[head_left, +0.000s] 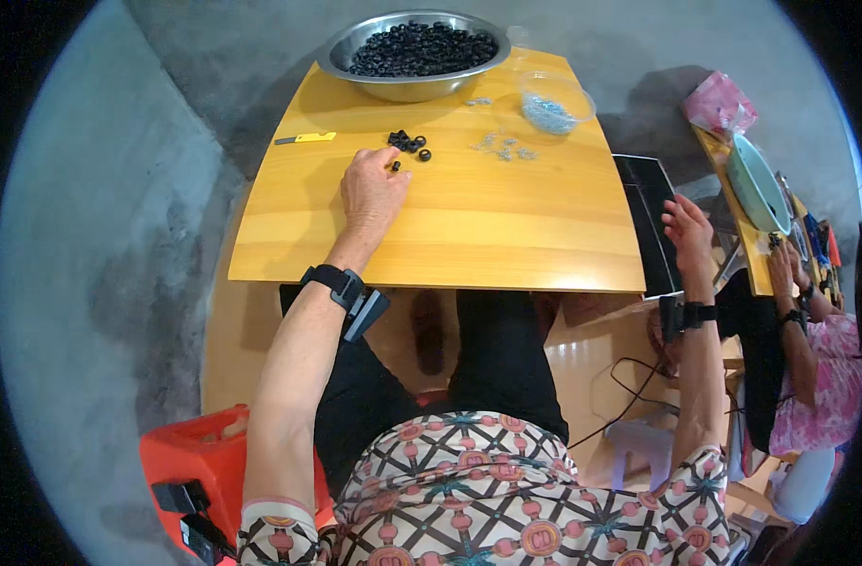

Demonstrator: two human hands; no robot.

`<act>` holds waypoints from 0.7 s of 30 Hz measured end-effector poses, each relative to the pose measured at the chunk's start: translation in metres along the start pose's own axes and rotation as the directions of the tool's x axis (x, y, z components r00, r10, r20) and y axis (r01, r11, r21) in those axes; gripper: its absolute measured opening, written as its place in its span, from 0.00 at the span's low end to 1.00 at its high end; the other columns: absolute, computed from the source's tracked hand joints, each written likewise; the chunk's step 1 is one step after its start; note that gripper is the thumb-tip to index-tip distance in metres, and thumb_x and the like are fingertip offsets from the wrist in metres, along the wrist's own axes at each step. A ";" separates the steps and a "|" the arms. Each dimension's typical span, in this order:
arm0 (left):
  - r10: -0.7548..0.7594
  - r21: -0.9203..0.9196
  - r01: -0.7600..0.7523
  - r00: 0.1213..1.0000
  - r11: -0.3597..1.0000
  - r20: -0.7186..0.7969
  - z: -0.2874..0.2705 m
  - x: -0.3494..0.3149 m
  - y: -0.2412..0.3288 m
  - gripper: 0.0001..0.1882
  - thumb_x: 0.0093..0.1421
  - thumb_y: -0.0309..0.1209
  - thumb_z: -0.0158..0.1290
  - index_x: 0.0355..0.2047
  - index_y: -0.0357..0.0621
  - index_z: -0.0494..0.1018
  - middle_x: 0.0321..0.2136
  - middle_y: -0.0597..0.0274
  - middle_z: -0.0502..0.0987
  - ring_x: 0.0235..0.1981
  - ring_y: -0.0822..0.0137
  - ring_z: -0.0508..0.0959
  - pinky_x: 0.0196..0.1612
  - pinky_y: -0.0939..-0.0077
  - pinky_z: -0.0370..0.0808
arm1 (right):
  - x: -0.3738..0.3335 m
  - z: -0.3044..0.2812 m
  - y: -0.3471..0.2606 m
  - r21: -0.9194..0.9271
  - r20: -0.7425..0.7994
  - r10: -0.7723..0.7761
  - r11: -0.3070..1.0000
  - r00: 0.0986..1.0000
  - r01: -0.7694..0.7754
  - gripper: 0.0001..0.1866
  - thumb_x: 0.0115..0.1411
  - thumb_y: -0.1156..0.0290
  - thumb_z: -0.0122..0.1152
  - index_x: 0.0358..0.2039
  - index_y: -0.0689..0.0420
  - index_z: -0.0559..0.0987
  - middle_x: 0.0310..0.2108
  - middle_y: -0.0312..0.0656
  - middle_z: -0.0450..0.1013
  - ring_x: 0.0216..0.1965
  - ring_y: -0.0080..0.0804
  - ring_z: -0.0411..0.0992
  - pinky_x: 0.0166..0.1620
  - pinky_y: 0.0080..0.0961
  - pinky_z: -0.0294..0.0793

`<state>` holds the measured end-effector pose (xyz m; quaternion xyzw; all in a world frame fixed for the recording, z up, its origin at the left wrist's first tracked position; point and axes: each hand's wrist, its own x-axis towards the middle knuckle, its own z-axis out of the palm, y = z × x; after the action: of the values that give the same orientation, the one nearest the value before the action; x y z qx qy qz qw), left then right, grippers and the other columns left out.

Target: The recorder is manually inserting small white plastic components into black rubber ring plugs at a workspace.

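Observation:
My left hand (374,189) is over the table, its thumb and forefinger closed around a small black part (395,166). Just beyond the fingertips lies a small pile of black ring-shaped parts (407,141), one of them a little apart on the right. My right hand (689,231) hangs past the table's right edge, above a black tray-like thing (650,222). Its fingers are loosely bent and apart, and I see nothing in them. Small clear or silvery pieces (506,148) lie scattered on the wood to the right of the pile.
At the table's (450,245) far end stands a metal basin (412,90) full of black parts. A clear plastic tub (554,113) holds pale small pieces. A yellow utility knife (313,138) lies at left. Another person's hands (785,269) work at a side table with a green basin (759,184).

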<state>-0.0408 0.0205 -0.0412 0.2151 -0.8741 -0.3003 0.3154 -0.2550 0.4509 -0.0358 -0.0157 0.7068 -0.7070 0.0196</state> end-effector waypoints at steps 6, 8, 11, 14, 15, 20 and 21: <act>0.015 0.159 -0.029 0.996 0.987 0.087 0.001 0.001 0.013 0.20 0.47 0.33 0.61 0.42 0.47 0.76 0.38 0.56 0.74 0.39 0.56 0.76 0.41 0.63 0.73 | -0.075 0.101 -0.066 -0.194 0.496 -0.116 0.951 0.860 0.240 0.13 0.59 0.72 0.56 0.43 0.63 0.76 0.32 0.38 0.75 0.28 0.20 0.72 0.29 0.15 0.70; 0.093 0.175 -0.106 0.992 0.979 0.081 0.003 -0.001 0.011 0.21 0.47 0.35 0.62 0.43 0.48 0.76 0.38 0.57 0.74 0.39 0.56 0.76 0.41 0.64 0.73 | -0.091 0.138 -0.078 -0.298 0.630 -0.126 0.872 0.766 0.389 0.12 0.57 0.73 0.57 0.42 0.62 0.77 0.31 0.37 0.75 0.28 0.20 0.72 0.30 0.17 0.71; 0.106 0.187 -0.122 0.990 0.975 0.095 0.002 -0.002 0.016 0.21 0.47 0.36 0.61 0.44 0.49 0.76 0.39 0.57 0.74 0.40 0.56 0.76 0.41 0.64 0.73 | -0.072 0.176 -0.066 -0.367 0.753 -0.334 0.503 0.567 0.783 0.12 0.52 0.73 0.59 0.39 0.60 0.79 0.30 0.41 0.77 0.30 0.31 0.75 0.32 0.25 0.73; 0.104 0.136 -0.118 0.989 0.984 0.108 -0.001 -0.002 0.011 0.21 0.47 0.36 0.61 0.43 0.49 0.76 0.38 0.58 0.74 0.37 0.58 0.77 0.39 0.65 0.73 | -0.052 0.214 -0.063 -0.418 0.809 -0.311 0.289 0.498 0.861 0.12 0.51 0.72 0.59 0.36 0.59 0.80 0.30 0.46 0.77 0.31 0.41 0.76 0.34 0.33 0.74; 0.099 0.134 -0.112 0.990 0.985 0.105 -0.004 -0.003 0.009 0.21 0.47 0.36 0.61 0.43 0.49 0.76 0.38 0.58 0.74 0.37 0.58 0.77 0.39 0.65 0.73 | -0.049 0.229 -0.061 -0.416 0.813 -0.308 0.286 0.494 0.863 0.12 0.51 0.72 0.59 0.36 0.59 0.80 0.30 0.46 0.77 0.31 0.41 0.76 0.34 0.33 0.74; 0.067 -0.010 -0.066 0.994 0.998 0.088 -0.005 -0.007 0.007 0.18 0.49 0.34 0.59 0.42 0.46 0.77 0.33 0.59 0.75 0.30 0.64 0.77 0.37 0.70 0.73 | -0.028 0.277 -0.043 -0.462 0.833 -0.293 0.097 0.469 0.882 0.07 0.50 0.69 0.58 0.30 0.55 0.80 0.30 0.47 0.76 0.34 0.45 0.75 0.38 0.38 0.74; 0.060 -0.013 -0.059 0.995 0.998 0.083 -0.004 -0.007 0.005 0.18 0.49 0.34 0.59 0.42 0.46 0.77 0.33 0.59 0.75 0.30 0.64 0.77 0.37 0.70 0.73 | -0.025 0.284 -0.037 -0.457 0.838 -0.289 0.092 0.462 0.885 0.07 0.50 0.69 0.58 0.30 0.55 0.80 0.30 0.47 0.76 0.34 0.45 0.75 0.38 0.38 0.74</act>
<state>-0.0339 0.0270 -0.0384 0.1746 -0.8909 -0.3040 0.2887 -0.2158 0.1689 0.0017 -0.5291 0.8347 -0.1191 -0.0961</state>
